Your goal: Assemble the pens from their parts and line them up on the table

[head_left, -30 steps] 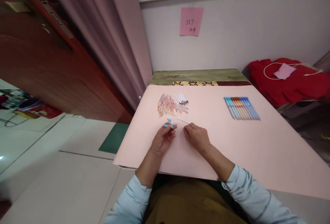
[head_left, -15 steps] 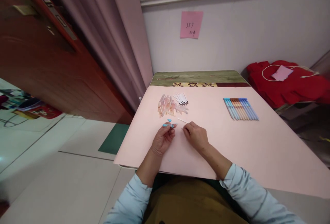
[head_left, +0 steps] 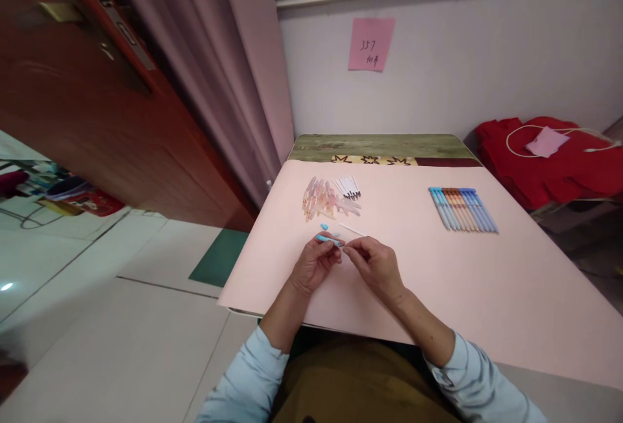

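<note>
My left hand [head_left: 314, 264] grips a light blue pen part [head_left: 328, 239] between thumb and fingers, its end facing right. Close to that end, my right hand [head_left: 377, 264] holds its fingertips in a pinch; whatever they hold is too small to make out. A small blue piece [head_left: 324, 227] lies just beyond my left hand. Past my right fingers, a thin white refill [head_left: 351, 229] rests on the pink sheet. Farther back are a pile of clear pen barrels [head_left: 318, 199] and a fan of white refills with dark tips [head_left: 347, 186].
Assembled pens [head_left: 462, 210] in blue, brown and darker blue lie in a row at the right of the pink-covered table [head_left: 413, 300]. Red cloth [head_left: 516, 170] with a white cable is beyond the right edge. A curtain [head_left: 243, 53] and a wooden door [head_left: 97, 118] stand at left.
My right hand has come up to the end of the blue pen part in my left hand. The view has shifted slightly. The piles and the row of pens stay put.
</note>
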A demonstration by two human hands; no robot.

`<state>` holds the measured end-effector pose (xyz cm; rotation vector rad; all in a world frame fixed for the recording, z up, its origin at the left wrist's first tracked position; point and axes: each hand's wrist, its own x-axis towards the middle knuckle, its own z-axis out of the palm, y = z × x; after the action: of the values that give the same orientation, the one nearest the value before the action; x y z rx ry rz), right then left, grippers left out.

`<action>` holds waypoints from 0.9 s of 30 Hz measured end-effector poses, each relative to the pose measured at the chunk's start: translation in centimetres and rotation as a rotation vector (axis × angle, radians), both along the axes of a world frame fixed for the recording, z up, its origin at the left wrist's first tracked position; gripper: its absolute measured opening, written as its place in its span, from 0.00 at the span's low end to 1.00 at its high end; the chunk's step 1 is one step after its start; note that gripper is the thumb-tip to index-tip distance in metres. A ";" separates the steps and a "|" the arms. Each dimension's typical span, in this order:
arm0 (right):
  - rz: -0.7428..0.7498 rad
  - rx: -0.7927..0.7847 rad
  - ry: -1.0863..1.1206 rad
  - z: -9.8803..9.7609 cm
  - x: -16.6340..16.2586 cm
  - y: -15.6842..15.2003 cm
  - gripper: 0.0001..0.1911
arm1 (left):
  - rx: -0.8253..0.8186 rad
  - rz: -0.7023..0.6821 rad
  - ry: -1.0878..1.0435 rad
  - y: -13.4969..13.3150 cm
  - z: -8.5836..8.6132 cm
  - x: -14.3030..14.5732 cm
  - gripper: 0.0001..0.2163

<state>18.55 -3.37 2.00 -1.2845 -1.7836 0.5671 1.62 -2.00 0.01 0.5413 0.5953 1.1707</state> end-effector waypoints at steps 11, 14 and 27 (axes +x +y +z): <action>0.020 -0.092 -0.020 0.3 0.8 -0.2 0.14 | 0.017 -0.035 0.090 -0.2 0.5 0.5 0.10; 0.028 -0.126 0.012 0.6 0.7 -0.2 0.13 | 0.011 -0.039 0.093 -0.2 0.4 0.6 0.10; -0.016 -0.304 0.288 -0.7 -1.4 1.6 0.24 | -0.068 -0.007 -0.023 0.0 -0.1 0.0 0.10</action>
<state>17.13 -1.78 1.35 -1.3387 -1.4861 0.9917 1.61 -1.99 -0.11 0.4713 0.6107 1.1446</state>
